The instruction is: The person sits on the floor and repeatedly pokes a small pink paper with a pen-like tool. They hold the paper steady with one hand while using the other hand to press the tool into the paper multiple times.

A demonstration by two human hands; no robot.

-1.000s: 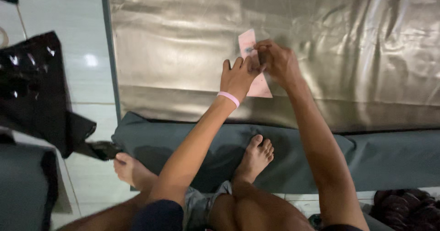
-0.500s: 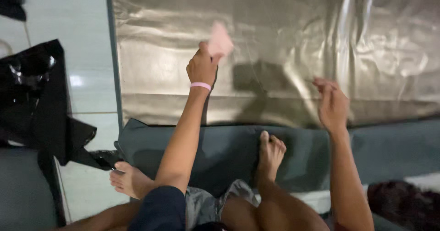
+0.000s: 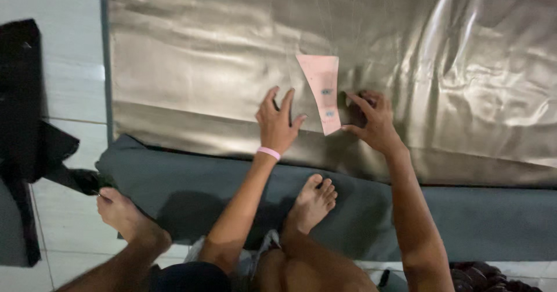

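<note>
My left hand (image 3: 278, 124) lies flat and open on the shiny tan fabric (image 3: 191, 66), fingers spread and pointing away from me, holding nothing; it only presses the cloth. A pink band (image 3: 268, 152) circles that wrist. Just to the right of its fingertips lies the pink paper pattern piece (image 3: 322, 89), a tapered shape, wider at the far end and narrower toward me, with 2 small dark marks on it. It rests flat on the fabric between my 2 hands.

My right hand (image 3: 371, 121) sits just to the right of the pattern's near end, fingers curled and bent down onto the cloth. Its fingertips are touching or almost touching the paper's right edge; I cannot tell whether they pinch the fabric or merely press it.

Nearer to me than both hands, the tan fabric ends over a grey mat (image 3: 458, 222). My right foot (image 3: 312, 202) rests on that mat below and between the hands, and my left foot (image 3: 125, 213) lies well off to the left, at the mat's edge on the pale tiled floor (image 3: 64, 89). Far left of my left hand, a black cloth (image 3: 29, 124) lies on the tiles.
</note>
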